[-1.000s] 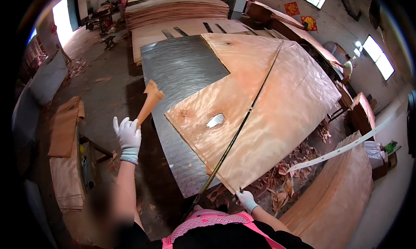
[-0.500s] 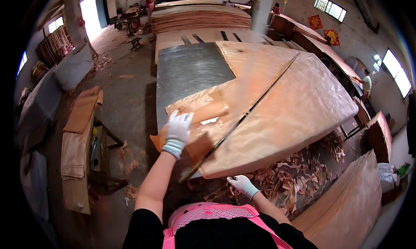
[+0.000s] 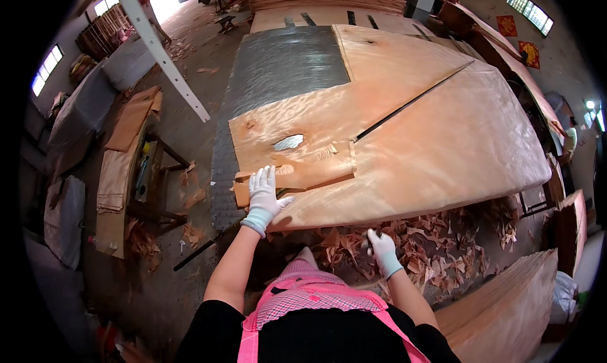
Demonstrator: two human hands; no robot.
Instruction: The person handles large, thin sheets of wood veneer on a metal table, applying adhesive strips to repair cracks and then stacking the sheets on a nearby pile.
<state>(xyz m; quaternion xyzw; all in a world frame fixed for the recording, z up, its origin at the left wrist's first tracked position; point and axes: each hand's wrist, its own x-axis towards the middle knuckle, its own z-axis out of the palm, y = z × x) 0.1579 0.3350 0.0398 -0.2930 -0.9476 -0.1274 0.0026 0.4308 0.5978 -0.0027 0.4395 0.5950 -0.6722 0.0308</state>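
Many scraps (image 3: 436, 246) lie near the right hand (image 3: 382, 248), grip unclear; left hand (image 3: 262, 195) spread on a strip (image 3: 319, 172) across the rod (image 3: 411, 104).

here's the broad, pale orange wood veneer sheet (image 3: 436, 154), smooth, grain rippling, a satin sheen toward its right side! and look at the flat grey metal plate (image 3: 284, 66), glossy, streaked as if brushed. the narrow tan wood veneer strip (image 3: 322, 172)? duller, rough-ended. matt, knitted-looking cloth for the white, blue-cuffed gloves on the left hand (image 3: 262, 195) and right hand (image 3: 384, 252); checked cloth on the pink apron (image 3: 329, 295); dry, papery texture across the curled brown wood scraps (image 3: 436, 239)!
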